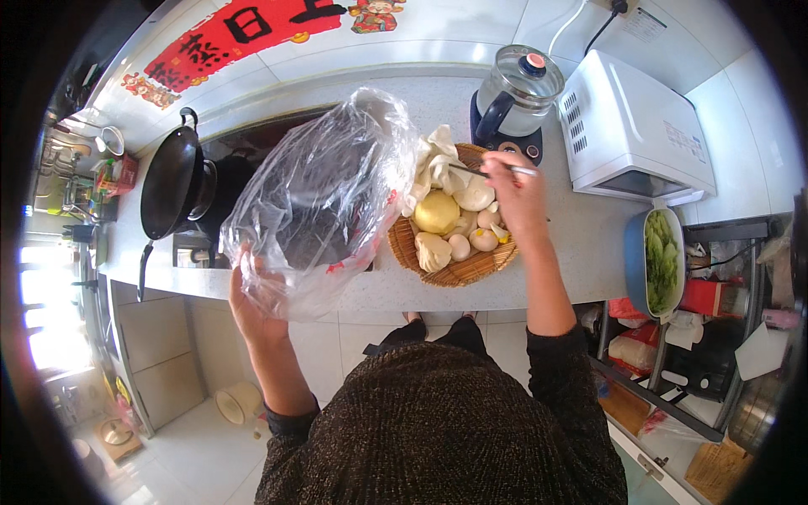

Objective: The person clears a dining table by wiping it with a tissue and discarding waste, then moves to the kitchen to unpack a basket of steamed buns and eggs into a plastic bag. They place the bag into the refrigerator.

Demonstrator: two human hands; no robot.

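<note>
My left hand (260,297) grips the lower left edge of a clear plastic bag (315,196), which is spread out above the hob. Over the right side of a woven basket (454,276), my right hand (519,189) is closed on a thin pair of chopsticks (468,170), or a similar slim tool. Its dark end points left to a pale crumpled cloth or wrapper (437,158) at the basket's back. In the basket lie a round yellow item (437,212), several mushrooms or eggs (459,247) and a pale folded piece (433,252). The bag's right edge meets the pale wrapper.
A black wok (169,183) stands at the left of the hob. Behind the basket is a glass electric kettle (519,95), beside a white countertop appliance (631,126). A blue container of leafy greens (637,265) sits at the right, near a loaded shelf rack (669,398).
</note>
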